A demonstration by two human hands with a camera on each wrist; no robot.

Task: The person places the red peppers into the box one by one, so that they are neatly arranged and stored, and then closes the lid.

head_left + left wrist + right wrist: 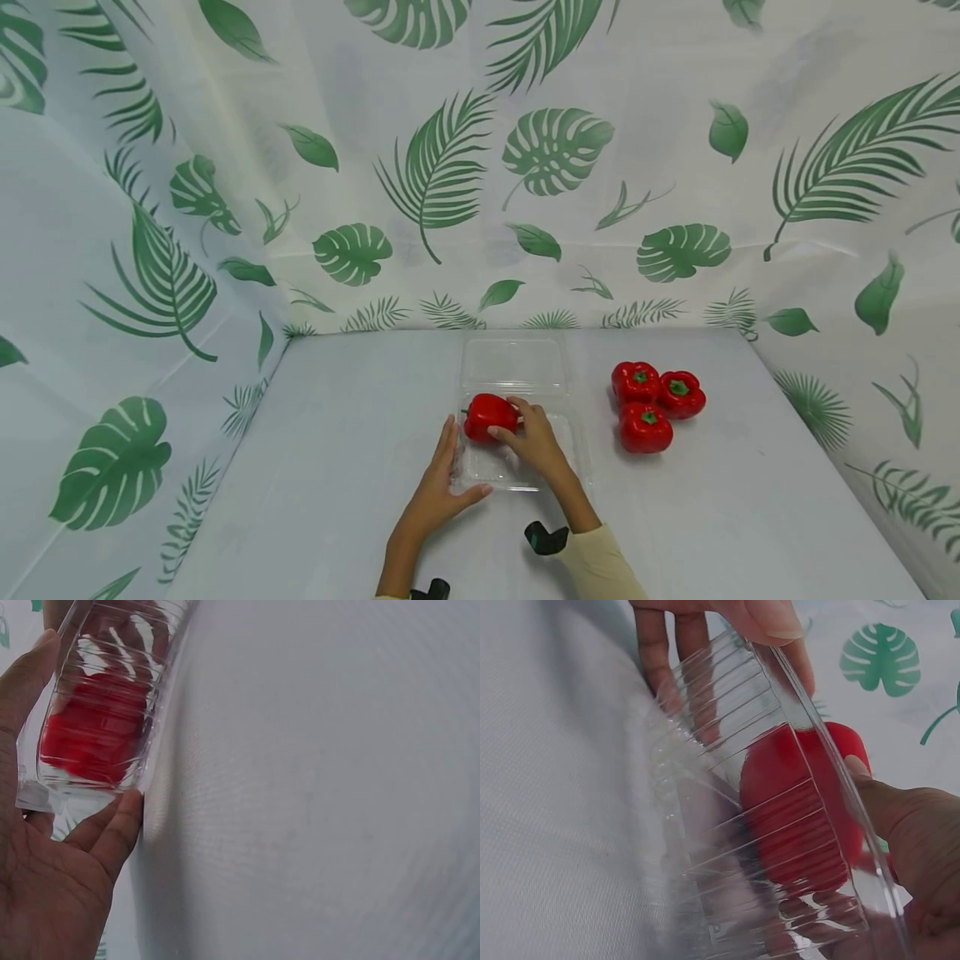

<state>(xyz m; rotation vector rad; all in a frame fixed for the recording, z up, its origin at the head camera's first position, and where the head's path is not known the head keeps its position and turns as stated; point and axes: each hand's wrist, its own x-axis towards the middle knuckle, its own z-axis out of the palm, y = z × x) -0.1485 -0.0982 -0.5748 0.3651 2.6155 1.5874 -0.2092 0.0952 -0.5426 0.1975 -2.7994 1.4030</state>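
A clear plastic clamshell box (491, 477) lies on the table with its lid (513, 364) folded back, away from the person. Inside its base, toward the left, a red bell pepper (483, 417) lies on its side with the stem pointing left. My right hand (536, 442) grips this pepper (799, 817) from the right with thumb and fingers. Along the box's left wall rest the straight fingers of my left hand (438, 492), thumb spread toward the front edge. Through the ribbed wall in the left wrist view, the pepper (97, 731) shows blurred.
To the right of the box, several objects of the same kind, red bell peppers (646, 428), sit close together with green stems up. A pale cover lies over the table (337, 417). Leaf-printed cloth (450, 275) stands at the back and both sides.
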